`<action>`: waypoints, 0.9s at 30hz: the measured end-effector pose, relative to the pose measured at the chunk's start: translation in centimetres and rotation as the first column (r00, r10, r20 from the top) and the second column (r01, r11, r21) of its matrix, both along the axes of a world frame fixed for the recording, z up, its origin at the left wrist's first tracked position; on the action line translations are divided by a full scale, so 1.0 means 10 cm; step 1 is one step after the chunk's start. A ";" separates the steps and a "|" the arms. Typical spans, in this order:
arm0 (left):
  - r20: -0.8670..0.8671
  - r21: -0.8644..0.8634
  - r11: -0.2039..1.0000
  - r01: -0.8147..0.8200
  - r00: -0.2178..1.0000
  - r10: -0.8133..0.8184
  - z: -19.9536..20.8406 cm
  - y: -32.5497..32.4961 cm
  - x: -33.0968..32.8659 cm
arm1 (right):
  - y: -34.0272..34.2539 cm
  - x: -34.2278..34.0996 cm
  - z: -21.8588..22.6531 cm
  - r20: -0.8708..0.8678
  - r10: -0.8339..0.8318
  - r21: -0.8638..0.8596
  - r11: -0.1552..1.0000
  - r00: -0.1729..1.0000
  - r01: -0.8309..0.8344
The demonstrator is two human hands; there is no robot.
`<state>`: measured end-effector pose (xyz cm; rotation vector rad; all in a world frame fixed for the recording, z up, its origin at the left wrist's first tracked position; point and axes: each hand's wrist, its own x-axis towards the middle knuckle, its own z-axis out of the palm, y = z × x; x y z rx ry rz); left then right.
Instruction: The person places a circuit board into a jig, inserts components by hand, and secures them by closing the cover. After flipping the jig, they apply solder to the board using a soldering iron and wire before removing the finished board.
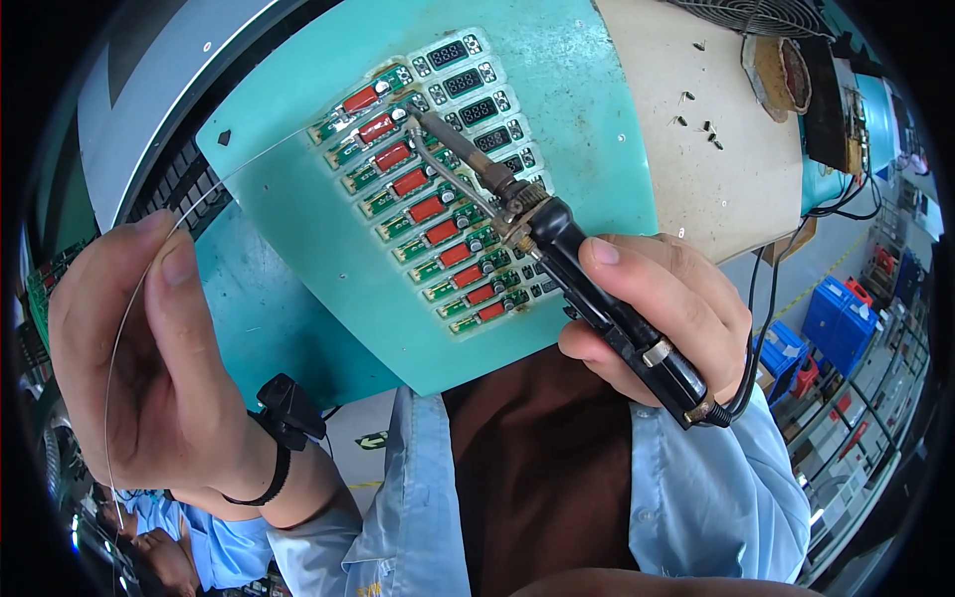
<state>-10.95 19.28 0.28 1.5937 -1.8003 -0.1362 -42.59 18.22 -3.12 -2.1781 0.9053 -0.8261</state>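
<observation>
Between the thumb and forefinger of my left hand (164, 338) runs a thin solder wire (206, 194), stretching toward the upper boards. My right hand (662, 318) is closed round the black handle of a soldering iron (587, 261). Its tip, with a thin metal tube alongside, reaches the second board from the top; whether it touches is hard to tell. A slanting row of small green circuit boards (408, 182), each with a red block-shaped part and a round capacitor, sits in the teal panel (328, 239). Beside them lies a row of small black digit displays (477, 109).
A beige surface (686, 149) right of the panel holds several small loose parts (709, 134). Farther right stand a brown round holder (776, 75) and black cables (846, 209). A black strap (284, 418) circles my left wrist. Another person's blue sleeve (224, 542) shows lower left.
</observation>
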 end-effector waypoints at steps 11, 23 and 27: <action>-0.003 -0.034 0.999 -0.034 0.999 0.034 -0.02 0.08 0.10 | 0.05 0.01 0.05 -0.018 -0.035 0.007 0.999 0.999 0.035; -0.108 -0.039 0.999 0.011 0.994 -0.016 -0.04 0.11 0.03 | 0.13 -0.02 0.02 -0.022 -0.020 -0.020 1.000 1.000 0.020; -0.064 -0.030 0.999 -0.011 0.998 0.009 -0.04 0.12 0.02 | 0.12 -0.02 -0.02 -0.003 -0.011 -0.019 1.000 1.000 0.011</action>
